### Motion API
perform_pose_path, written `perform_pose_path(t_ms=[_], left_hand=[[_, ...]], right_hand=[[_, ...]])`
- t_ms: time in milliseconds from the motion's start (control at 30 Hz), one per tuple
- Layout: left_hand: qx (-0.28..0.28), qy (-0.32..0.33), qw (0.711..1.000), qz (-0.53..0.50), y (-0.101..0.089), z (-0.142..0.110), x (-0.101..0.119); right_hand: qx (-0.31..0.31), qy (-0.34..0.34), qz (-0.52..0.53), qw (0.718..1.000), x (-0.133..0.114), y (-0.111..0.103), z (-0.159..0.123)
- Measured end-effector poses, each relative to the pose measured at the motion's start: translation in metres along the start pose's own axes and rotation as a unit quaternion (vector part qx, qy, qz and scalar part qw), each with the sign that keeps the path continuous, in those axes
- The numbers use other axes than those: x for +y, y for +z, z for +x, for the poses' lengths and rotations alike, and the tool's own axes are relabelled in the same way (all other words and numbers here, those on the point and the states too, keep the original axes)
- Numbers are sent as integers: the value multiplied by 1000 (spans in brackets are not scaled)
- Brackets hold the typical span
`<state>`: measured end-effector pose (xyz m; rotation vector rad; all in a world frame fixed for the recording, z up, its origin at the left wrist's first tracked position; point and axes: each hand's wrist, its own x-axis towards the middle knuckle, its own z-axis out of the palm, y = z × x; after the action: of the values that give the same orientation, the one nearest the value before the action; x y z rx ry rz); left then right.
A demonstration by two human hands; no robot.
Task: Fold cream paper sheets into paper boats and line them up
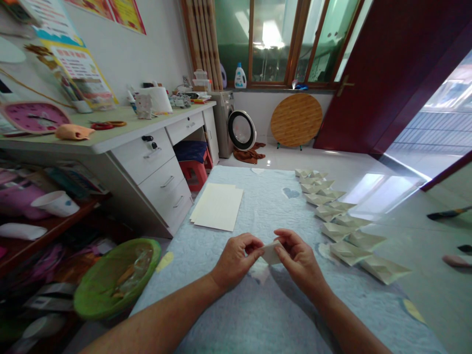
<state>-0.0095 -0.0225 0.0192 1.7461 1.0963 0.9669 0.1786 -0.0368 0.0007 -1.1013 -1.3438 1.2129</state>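
Between my two hands is a small folded piece of white paper (pixel 271 254), held just above the light blue quilted cover (pixel 236 314). My left hand (pixel 239 258) pinches its left corner between thumb and forefinger. On the other side my right hand (pixel 299 258) grips the right edge, thumb in front and fingers behind. A stack of cream paper sheets (pixel 217 206) lies flat beyond my left hand. To the right, several folded paper boats (pixel 350 251) stand in two rows running away from me along the cover's edge.
A green basin (pixel 86 290) stands on the left beside a shelf. Behind it is a white desk (pixel 147 162) with drawers, and a red stool (pixel 193 169) under it. A washing machine (pixel 223 118) with its round door open and a round wooden tabletop (pixel 297 119) are at the back.
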Motion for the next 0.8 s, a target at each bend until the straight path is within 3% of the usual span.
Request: perform_pose_path(t_ms=[167, 800], left_hand=[[-6, 2, 1000, 3, -1, 0, 0], [-48, 17, 999, -2, -2, 1, -2]], right_hand=[[-24, 31, -23, 999, -5, -3, 3], [-13, 63, 2, 998, -12, -2, 5]])
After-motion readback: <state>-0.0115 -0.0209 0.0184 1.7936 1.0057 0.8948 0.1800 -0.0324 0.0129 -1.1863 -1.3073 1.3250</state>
